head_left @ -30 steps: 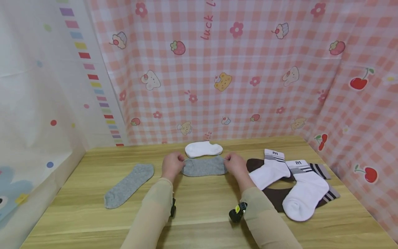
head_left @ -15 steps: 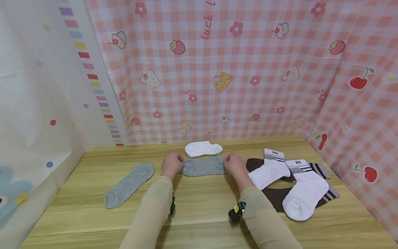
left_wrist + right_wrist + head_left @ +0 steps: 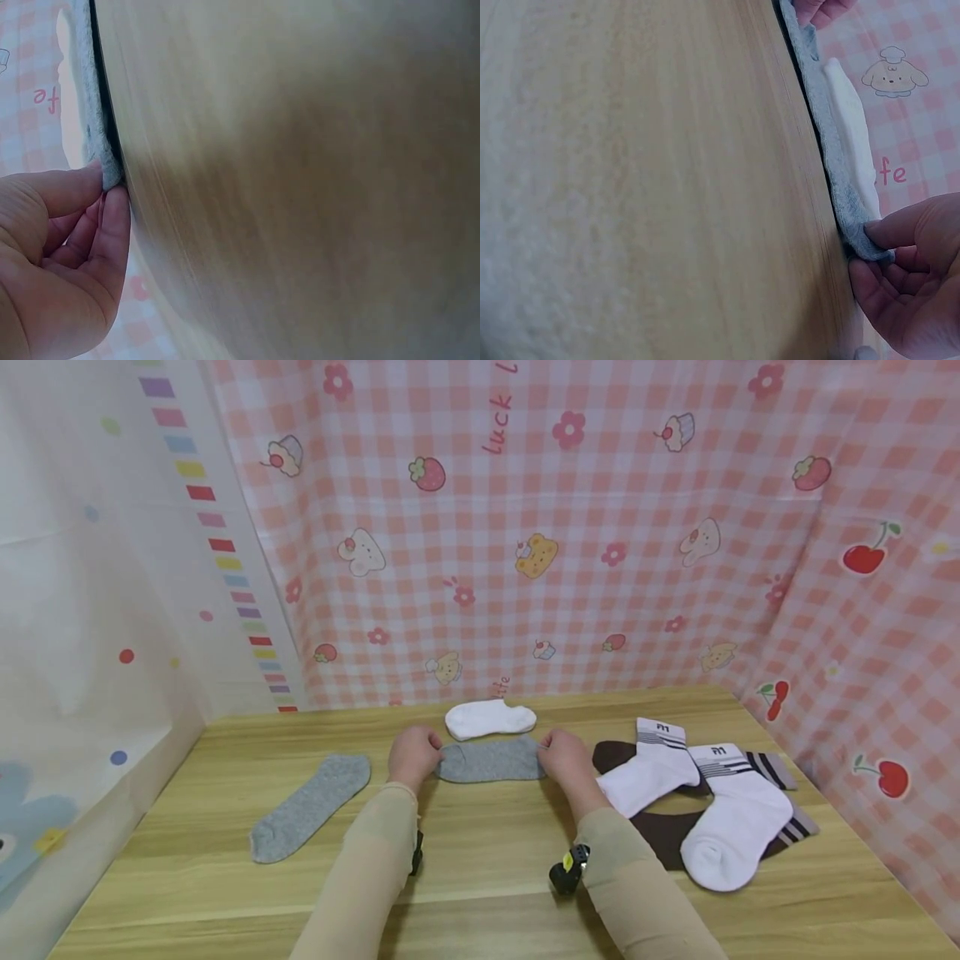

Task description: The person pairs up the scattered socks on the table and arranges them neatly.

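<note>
A grey ankle sock [image 3: 491, 760] lies stretched sideways between my two hands, close over the table. My left hand [image 3: 415, 755] pinches its left end, and in the left wrist view the thumb and finger meet on the grey sock's edge [image 3: 94, 112]. At the other end my right hand [image 3: 565, 758] pinches the sock between thumb and fingers, as the right wrist view also shows. Just behind it lies a white ankle sock [image 3: 491, 719]. A second grey sock [image 3: 311, 808] rests flat and slanted to the left of my left hand.
To the right, two white crew socks [image 3: 737, 831] with black stripes lie across dark brown socks [image 3: 666, 837] with grey striped cuffs. The wooden table [image 3: 480, 893] ends at a pink checked curtain [image 3: 495, 610] behind. Pale cloth [image 3: 82, 568] hangs on the left.
Almost nothing differs. Both hands keep their pinch on the grey sock's ends, and the other socks lie where they were.
</note>
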`<state>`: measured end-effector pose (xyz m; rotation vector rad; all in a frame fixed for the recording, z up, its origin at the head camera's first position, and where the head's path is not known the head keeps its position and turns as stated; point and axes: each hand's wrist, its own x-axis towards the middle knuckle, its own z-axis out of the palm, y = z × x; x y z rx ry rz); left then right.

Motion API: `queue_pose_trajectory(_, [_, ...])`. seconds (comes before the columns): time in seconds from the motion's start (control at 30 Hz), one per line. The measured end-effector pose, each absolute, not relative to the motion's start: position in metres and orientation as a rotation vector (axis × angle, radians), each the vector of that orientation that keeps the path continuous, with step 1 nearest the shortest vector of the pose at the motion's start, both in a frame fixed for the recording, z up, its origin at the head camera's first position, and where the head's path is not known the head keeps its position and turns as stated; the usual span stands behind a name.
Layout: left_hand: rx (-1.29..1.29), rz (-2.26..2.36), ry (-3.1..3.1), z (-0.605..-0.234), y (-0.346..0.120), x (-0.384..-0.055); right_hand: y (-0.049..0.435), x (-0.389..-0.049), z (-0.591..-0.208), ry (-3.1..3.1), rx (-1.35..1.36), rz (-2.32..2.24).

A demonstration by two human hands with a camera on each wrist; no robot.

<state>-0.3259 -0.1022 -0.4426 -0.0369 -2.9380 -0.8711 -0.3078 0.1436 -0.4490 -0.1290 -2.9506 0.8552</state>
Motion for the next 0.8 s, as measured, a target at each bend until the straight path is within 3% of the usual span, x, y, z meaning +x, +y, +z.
queue_pose_trajectory(0.8, [-0.038,-0.837,-2.971,-0.4393,-0.1056,-0.3238,0.1415,-0.3089,-0.4483,-3.036,-0.144,0.718])
